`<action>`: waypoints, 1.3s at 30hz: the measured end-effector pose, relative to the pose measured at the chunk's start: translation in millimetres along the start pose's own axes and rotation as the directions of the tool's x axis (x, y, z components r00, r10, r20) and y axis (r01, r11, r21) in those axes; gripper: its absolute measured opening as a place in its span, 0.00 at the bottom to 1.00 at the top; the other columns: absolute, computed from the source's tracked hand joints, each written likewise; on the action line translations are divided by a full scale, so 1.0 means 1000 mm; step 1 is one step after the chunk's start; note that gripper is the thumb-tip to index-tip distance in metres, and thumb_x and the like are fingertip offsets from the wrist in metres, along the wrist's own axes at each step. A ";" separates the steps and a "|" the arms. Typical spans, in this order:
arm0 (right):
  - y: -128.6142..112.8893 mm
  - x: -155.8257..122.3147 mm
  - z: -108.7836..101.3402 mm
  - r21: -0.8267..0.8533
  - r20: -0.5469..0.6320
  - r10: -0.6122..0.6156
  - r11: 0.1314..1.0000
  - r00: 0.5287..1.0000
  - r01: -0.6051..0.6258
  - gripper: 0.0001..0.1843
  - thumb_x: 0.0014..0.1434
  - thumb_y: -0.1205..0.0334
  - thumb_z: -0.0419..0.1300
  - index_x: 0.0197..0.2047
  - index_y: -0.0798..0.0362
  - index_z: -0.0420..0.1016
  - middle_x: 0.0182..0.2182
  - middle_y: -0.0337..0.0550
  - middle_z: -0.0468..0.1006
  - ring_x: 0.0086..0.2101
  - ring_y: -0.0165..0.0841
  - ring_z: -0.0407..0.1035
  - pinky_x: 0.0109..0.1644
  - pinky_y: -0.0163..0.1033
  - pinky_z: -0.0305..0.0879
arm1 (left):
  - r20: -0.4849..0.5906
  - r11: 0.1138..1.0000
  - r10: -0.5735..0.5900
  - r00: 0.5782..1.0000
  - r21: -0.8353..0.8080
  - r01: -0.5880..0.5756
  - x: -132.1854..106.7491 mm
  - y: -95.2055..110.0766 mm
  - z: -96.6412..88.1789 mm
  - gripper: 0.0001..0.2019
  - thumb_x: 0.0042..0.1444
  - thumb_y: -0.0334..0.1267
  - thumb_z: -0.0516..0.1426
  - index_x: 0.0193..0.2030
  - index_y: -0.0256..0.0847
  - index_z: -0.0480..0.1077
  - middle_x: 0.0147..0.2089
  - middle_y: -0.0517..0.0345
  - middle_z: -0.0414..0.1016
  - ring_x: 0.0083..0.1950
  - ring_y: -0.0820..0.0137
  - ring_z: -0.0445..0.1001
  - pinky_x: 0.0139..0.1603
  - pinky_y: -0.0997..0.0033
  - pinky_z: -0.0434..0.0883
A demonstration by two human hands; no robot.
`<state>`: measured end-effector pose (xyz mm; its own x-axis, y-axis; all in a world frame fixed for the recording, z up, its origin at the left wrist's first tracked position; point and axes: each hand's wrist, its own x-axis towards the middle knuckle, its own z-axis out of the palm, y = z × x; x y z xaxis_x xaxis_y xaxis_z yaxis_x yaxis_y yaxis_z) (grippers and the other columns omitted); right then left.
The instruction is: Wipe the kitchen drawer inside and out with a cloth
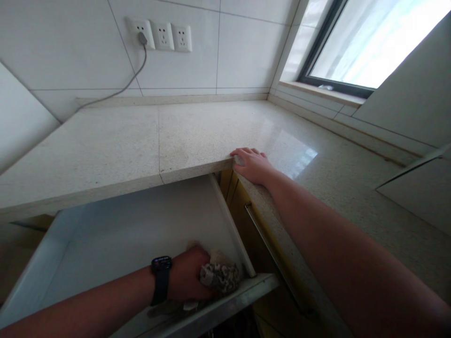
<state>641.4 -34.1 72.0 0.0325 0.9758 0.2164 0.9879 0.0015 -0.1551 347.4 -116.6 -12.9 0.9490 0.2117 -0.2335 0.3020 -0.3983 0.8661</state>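
Note:
My left hand (192, 280), with a black watch on the wrist, is down inside an open white drawer (134, 230) at its front right corner. Its fingers are closed on a crumpled patterned cloth (220, 277) pressed against the drawer bottom. My right hand (252, 164) rests flat on the inner corner of the speckled stone countertop (116, 145), fingers stretched out and holding nothing. The right arm runs along the counter's edge.
A metal bar handle (268, 256) sits on the yellow cabinet front to the right of the drawer. On the tiled wall are three sockets (164, 35) with a grey cable plugged into the left one. A window (366, 42) stands at upper right.

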 end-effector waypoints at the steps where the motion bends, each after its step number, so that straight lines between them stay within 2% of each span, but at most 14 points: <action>1: 0.000 0.000 0.000 -0.003 0.003 0.001 1.000 1.000 -0.001 0.25 0.59 0.54 0.55 0.60 0.41 0.69 0.60 0.44 0.71 0.58 0.51 0.62 0.60 0.61 0.56 | 0.022 0.995 0.026 0.999 0.094 -0.028 -0.005 0.000 -0.005 0.09 0.55 0.45 0.58 0.40 0.48 0.77 0.37 0.63 0.81 0.38 0.68 0.78 0.41 0.71 0.71; 3: 0.000 0.000 0.001 -0.005 0.005 0.001 1.000 1.000 -0.001 0.25 0.59 0.54 0.55 0.60 0.41 0.69 0.60 0.45 0.71 0.58 0.51 0.62 0.60 0.61 0.56 | 0.063 0.933 0.021 0.998 0.358 -0.042 -0.016 -0.004 -0.015 0.10 0.52 0.47 0.60 0.37 0.46 0.76 0.36 0.57 0.80 0.38 0.63 0.78 0.43 0.65 0.71; 5: 0.000 0.001 0.001 -0.003 0.005 0.001 1.000 1.000 -0.001 0.25 0.59 0.54 0.55 0.60 0.41 0.69 0.60 0.45 0.71 0.58 0.51 0.62 0.60 0.61 0.56 | 0.095 0.799 -0.030 0.995 0.600 -0.033 -0.023 -0.011 -0.024 0.14 0.46 0.51 0.63 0.32 0.43 0.75 0.33 0.51 0.79 0.37 0.57 0.77 0.43 0.58 0.71; 7: 0.000 0.001 0.001 -0.002 0.003 0.003 1.000 1.000 -0.003 0.25 0.60 0.53 0.54 0.60 0.41 0.69 0.60 0.45 0.71 0.58 0.51 0.62 0.59 0.61 0.56 | 0.134 0.692 -0.046 0.990 0.719 -0.065 -0.027 -0.017 -0.030 0.17 0.42 0.52 0.65 0.32 0.41 0.75 0.33 0.48 0.77 0.38 0.53 0.76 0.44 0.52 0.71; 8: 0.000 0.001 0.001 -0.003 0.004 0.004 1.000 1.000 -0.004 0.25 0.60 0.53 0.54 0.60 0.41 0.69 0.60 0.45 0.71 0.58 0.51 0.61 0.59 0.61 0.56 | 0.150 0.670 -0.038 0.988 0.737 -0.086 -0.027 -0.020 -0.030 0.17 0.42 0.52 0.65 0.33 0.41 0.75 0.35 0.48 0.77 0.39 0.53 0.76 0.44 0.51 0.71; 14: -0.001 0.002 0.001 -0.012 0.011 0.007 1.000 1.000 -0.007 0.26 0.59 0.54 0.55 0.61 0.41 0.69 0.60 0.44 0.71 0.58 0.51 0.62 0.59 0.60 0.57 | 0.097 0.725 0.075 0.992 0.677 -0.121 -0.005 -0.022 -0.009 0.16 0.47 0.47 0.61 0.42 0.42 0.72 0.41 0.51 0.75 0.43 0.57 0.74 0.44 0.55 0.72; 20: -0.001 0.001 0.001 -0.014 0.005 0.013 1.000 1.000 -0.013 0.25 0.59 0.54 0.55 0.60 0.41 0.69 0.60 0.45 0.71 0.58 0.51 0.62 0.59 0.61 0.57 | 0.096 0.669 0.178 0.979 0.718 -0.192 0.041 -0.011 0.007 0.17 0.48 0.49 0.60 0.41 0.40 0.71 0.40 0.48 0.74 0.42 0.55 0.74 0.39 0.54 0.71; 23: -0.001 0.001 0.001 -0.015 -0.002 0.012 1.000 1.000 -0.012 0.25 0.59 0.54 0.55 0.60 0.41 0.69 0.59 0.45 0.71 0.57 0.51 0.62 0.59 0.61 0.57 | 0.078 0.675 0.190 0.979 0.714 -0.188 0.052 -0.005 0.010 0.16 0.48 0.49 0.60 0.39 0.40 0.70 0.39 0.48 0.74 0.41 0.56 0.73 0.36 0.56 0.70; 27: -0.001 0.001 0.001 -0.008 0.002 0.005 1.000 1.000 -0.005 0.25 0.59 0.54 0.55 0.60 0.41 0.69 0.60 0.45 0.71 0.57 0.51 0.62 0.59 0.61 0.57 | -0.022 0.755 0.184 0.983 0.644 -0.127 0.045 -0.009 0.019 0.14 0.46 0.44 0.60 0.39 0.42 0.68 0.40 0.52 0.74 0.41 0.59 0.72 0.34 0.61 0.67; 30: -0.002 0.000 0.000 -0.006 -0.002 0.002 1.000 1.000 -0.002 0.25 0.59 0.54 0.54 0.60 0.41 0.69 0.59 0.46 0.71 0.58 0.52 0.62 0.59 0.62 0.56 | -0.163 0.864 0.160 0.974 0.500 -0.058 0.035 -0.014 0.028 0.11 0.47 0.39 0.59 0.38 0.43 0.67 0.41 0.55 0.73 0.43 0.61 0.71 0.38 0.63 0.67; 32: -0.002 0.001 0.000 -0.005 0.001 0.004 1.000 1.000 -0.004 0.25 0.59 0.54 0.55 0.60 0.41 0.69 0.59 0.46 0.71 0.58 0.52 0.62 0.59 0.62 0.56 | -0.225 0.926 0.148 0.963 0.373 -0.055 0.029 -0.015 0.032 0.09 0.50 0.39 0.59 0.39 0.43 0.67 0.41 0.56 0.72 0.43 0.64 0.70 0.40 0.65 0.67; 35: -0.001 0.001 0.001 0.002 -0.001 0.008 1.000 1.000 -0.008 0.25 0.59 0.54 0.55 0.60 0.41 0.69 0.59 0.45 0.72 0.57 0.52 0.62 0.59 0.61 0.56 | -0.248 0.963 0.168 0.954 0.246 -0.106 0.024 -0.014 0.032 0.08 0.54 0.41 0.58 0.39 0.43 0.68 0.41 0.57 0.71 0.42 0.67 0.69 0.41 0.67 0.67; 37: -0.001 0.001 0.001 0.002 -0.004 0.005 1.000 1.000 -0.005 0.25 0.59 0.54 0.55 0.60 0.41 0.69 0.59 0.45 0.72 0.57 0.52 0.62 0.59 0.61 0.56 | -0.229 0.953 0.175 0.957 0.282 -0.107 0.023 -0.013 0.027 0.08 0.54 0.42 0.59 0.39 0.43 0.68 0.41 0.58 0.70 0.42 0.68 0.69 0.40 0.66 0.67; 39: -0.001 0.001 0.001 -0.003 -0.005 0.005 1.000 1.000 -0.005 0.25 0.59 0.54 0.55 0.60 0.41 0.69 0.59 0.45 0.72 0.58 0.51 0.62 0.59 0.61 0.56 | -0.161 0.910 0.184 0.970 0.401 -0.106 0.022 -0.011 0.022 0.12 0.50 0.42 0.61 0.41 0.44 0.69 0.43 0.57 0.70 0.43 0.65 0.69 0.39 0.65 0.67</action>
<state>640.2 -32.9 70.9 0.0378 0.9747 0.2202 0.9881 -0.0036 -0.1535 367.1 -126.6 -37.4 0.9613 0.2754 0.0037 0.2103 -0.7427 0.6358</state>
